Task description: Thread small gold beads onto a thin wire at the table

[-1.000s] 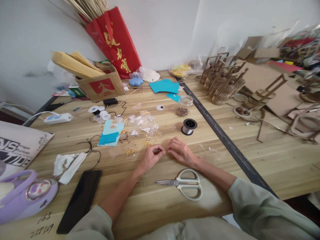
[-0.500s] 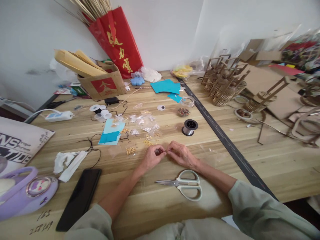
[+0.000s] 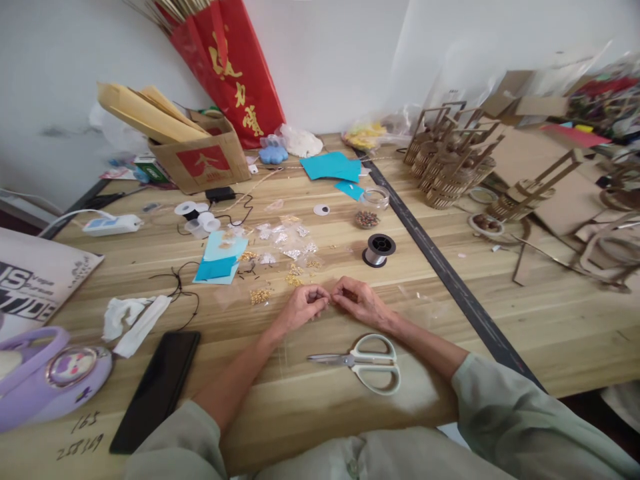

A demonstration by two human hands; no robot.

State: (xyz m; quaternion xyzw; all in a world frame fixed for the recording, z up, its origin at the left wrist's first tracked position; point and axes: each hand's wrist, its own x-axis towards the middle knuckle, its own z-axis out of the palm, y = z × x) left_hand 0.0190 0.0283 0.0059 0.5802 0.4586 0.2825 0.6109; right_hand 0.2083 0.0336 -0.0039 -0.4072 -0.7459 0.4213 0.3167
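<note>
Our left hand [image 3: 300, 308] and right hand [image 3: 361, 304] pinch something tiny between the fingertips, just above the scissors [image 3: 361, 361]; we cannot tell what. It looks light and easy to drop, so we pinch softly. Left of the scissors, the table [image 3: 310, 413] says "165".

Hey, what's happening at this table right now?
A person sits at a wooden table with the left hand and right hand brought together, fingertips pinching something too small to make out. Scissors lie just in front of the hands. Small piles of gold beads and a spool of thin wire sit just beyond them, and a dark phone lies to the left.
</note>
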